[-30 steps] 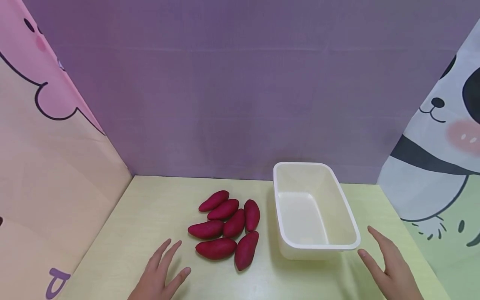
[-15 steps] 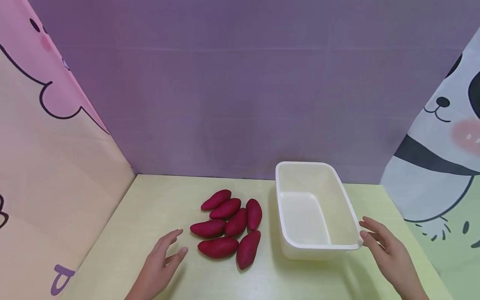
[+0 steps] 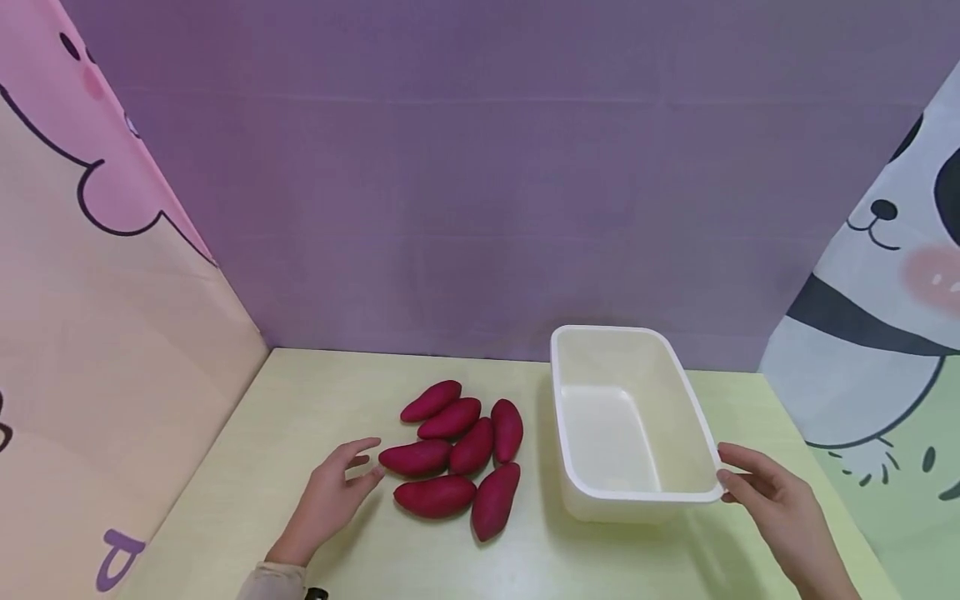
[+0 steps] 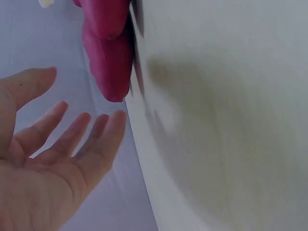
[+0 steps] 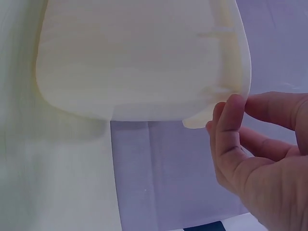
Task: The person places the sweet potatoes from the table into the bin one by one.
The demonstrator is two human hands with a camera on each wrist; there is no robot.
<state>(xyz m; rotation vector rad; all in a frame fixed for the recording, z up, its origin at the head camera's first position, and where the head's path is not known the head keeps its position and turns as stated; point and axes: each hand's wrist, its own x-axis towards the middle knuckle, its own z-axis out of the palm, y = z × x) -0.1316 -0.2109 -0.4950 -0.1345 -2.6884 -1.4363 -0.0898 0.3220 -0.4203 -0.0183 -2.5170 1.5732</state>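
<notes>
Several purple-red sweet potatoes [image 3: 472, 446] lie in a loose cluster on the table. My left hand [image 3: 333, 492] is just left of them, fingers spread and relaxed, its tips close to the end of one sweet potato [image 3: 415, 459]. In the left wrist view, that hand [image 4: 62, 154] faces the tip of a sweet potato [image 4: 109, 67] with nothing held. On the right stands an empty white plastic basin [image 3: 645, 497]. My right hand [image 3: 780, 508] pinches its rim at the near right corner. The right wrist view shows thumb and fingers meeting at the edge of the basin [image 5: 139, 67].
The pale table [image 3: 315, 392] ends at a purple cloth backdrop [image 3: 465, 208]. Cartoon-printed cloths flank it, a pink and cream one [image 3: 112, 333] at left and a panda print [image 3: 855, 367] at right.
My right hand has moved left to the basin's corner and taken its rim between thumb and fingers. My left hand has moved forward and right, nearer the sweet potatoes, which stay put.
</notes>
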